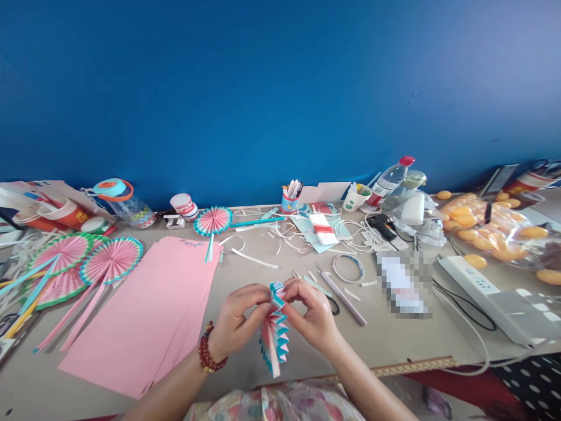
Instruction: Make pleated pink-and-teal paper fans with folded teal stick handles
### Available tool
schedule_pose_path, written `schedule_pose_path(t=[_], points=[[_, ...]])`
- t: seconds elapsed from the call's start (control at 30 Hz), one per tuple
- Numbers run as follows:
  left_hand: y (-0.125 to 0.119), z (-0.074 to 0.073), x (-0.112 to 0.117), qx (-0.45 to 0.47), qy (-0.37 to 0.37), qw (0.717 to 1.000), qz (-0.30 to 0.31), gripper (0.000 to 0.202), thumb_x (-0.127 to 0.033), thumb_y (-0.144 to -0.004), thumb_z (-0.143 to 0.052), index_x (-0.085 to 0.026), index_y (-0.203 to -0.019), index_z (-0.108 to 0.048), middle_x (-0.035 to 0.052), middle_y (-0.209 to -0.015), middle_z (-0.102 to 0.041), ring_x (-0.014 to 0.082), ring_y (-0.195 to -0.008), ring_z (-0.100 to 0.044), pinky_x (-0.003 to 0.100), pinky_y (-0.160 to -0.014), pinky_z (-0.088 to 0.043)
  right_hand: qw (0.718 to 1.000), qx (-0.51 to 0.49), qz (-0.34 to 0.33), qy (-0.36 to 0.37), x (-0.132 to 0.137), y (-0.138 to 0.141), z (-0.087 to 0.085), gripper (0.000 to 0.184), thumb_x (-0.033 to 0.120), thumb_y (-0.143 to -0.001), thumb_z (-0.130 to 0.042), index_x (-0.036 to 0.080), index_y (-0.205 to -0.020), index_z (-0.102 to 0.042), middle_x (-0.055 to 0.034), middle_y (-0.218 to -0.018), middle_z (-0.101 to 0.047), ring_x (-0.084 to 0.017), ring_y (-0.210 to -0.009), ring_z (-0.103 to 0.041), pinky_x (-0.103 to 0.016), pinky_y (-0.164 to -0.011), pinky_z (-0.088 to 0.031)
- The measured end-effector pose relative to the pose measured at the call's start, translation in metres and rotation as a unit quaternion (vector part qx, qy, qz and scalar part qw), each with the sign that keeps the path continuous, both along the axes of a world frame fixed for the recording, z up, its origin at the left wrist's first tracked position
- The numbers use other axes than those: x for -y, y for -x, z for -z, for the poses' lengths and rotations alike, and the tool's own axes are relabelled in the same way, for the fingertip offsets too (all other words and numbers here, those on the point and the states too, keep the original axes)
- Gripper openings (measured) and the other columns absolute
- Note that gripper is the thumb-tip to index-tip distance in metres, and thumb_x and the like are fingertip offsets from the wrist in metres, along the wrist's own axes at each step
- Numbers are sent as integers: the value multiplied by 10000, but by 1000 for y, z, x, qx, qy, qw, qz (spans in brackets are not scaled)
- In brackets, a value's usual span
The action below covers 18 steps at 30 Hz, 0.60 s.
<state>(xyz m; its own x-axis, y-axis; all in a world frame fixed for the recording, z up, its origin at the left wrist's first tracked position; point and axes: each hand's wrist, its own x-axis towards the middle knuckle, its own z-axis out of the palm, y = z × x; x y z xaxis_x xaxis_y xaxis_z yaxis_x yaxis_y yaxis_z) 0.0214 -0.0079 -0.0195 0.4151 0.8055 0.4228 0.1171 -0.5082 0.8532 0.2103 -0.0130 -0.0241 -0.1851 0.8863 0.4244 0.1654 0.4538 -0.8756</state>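
Between my two hands, above the table's front edge, is a pleated paper fan (275, 336), pink with a teal zigzag edge and partly spread. My left hand (242, 318), with a red bead bracelet at its wrist, pinches the fan's upper left side between thumb and fingers. On the upper right side, my right hand (310, 310) pinches the folds the same way. The fan's lower end hangs free, with a pale strip pointing down. Left of my hands lies a stack of pink paper sheets (144, 310).
Finished round fans (111, 261) lie at the left; another fan (213, 222) lies behind the pink sheets. A lilac pen-like tool (344, 297) and tape roll (347, 269) lie right of my hands. Farther right are a power strip (477, 280) and bagged orange balls (477, 219). A bottle (390, 182) stands behind.
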Motion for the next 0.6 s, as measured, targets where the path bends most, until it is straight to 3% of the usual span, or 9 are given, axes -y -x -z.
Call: schedule_pose_path(t=[0.1, 0.27, 0.6], points=[[-2, 2, 1, -1, 9, 1000, -13, 92, -166, -929, -583, -174, -871, -654, 49, -805, -672, 151, -764, -623, 247, -719, -486, 999, -18, -8, 44, 1, 0, 0, 129, 182, -836, -695, 219, -792, -579, -12, -835, -646, -141, -735, -621, -233, -629, -488], [-4, 0, 3, -8, 42, 999, -30, 180, -206, -946, -565, -166, -788, -644, 37, -736, -658, 134, -686, -603, 237, -668, -463, 989, -61, -62, 116, 1, -4, 1, 130, 263, -889, -656, 228, -1007, -615, -17, -885, -625, -138, -738, -611, -245, -665, -506], [-2, 0, 3, -22, 99, 994, -29, 263, -276, -955, -539, -155, -742, -637, 35, -694, -658, 135, -651, -599, 238, -642, -446, 971, -131, -82, 180, 0, -2, 2, 135, 337, -906, -645, 206, -877, -649, -17, -810, -626, -141, -704, -605, -249, -647, -492]])
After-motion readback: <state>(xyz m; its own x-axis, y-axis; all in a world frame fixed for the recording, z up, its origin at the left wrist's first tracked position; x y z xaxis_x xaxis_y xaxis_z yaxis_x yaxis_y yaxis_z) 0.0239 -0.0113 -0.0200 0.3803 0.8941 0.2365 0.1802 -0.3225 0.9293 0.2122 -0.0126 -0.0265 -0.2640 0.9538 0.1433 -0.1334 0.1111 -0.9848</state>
